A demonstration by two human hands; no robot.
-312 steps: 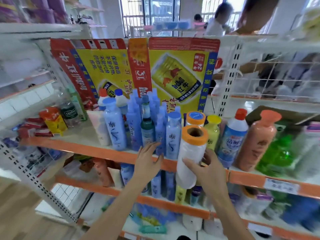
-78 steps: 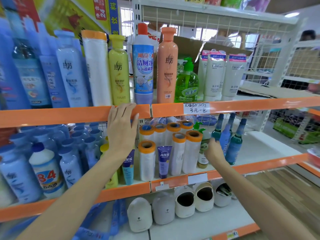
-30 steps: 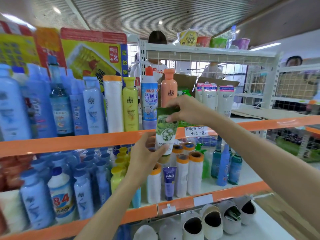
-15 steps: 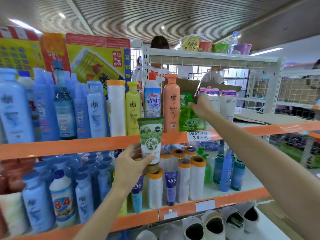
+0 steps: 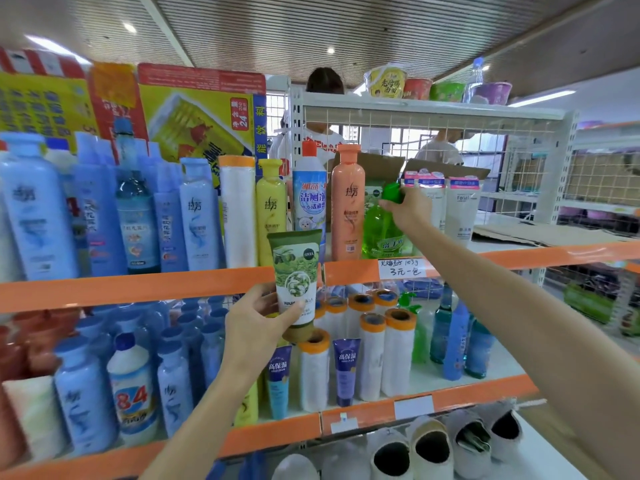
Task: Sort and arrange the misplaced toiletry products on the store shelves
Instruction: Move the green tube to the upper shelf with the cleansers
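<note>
Here the left hand (image 5: 258,318) grips a green tube (image 5: 296,284), cap down; the right hand (image 5: 408,209) clutches a green pump bottle (image 5: 382,230), fingers mostly hidden.

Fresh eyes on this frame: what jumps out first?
The green tube, cap down, gripped by the left hand in front of the orange shelf edge. Next, the right hand grasping the pump of the green soap bottle on the upper shelf, beside the tall peach bottle.
</note>
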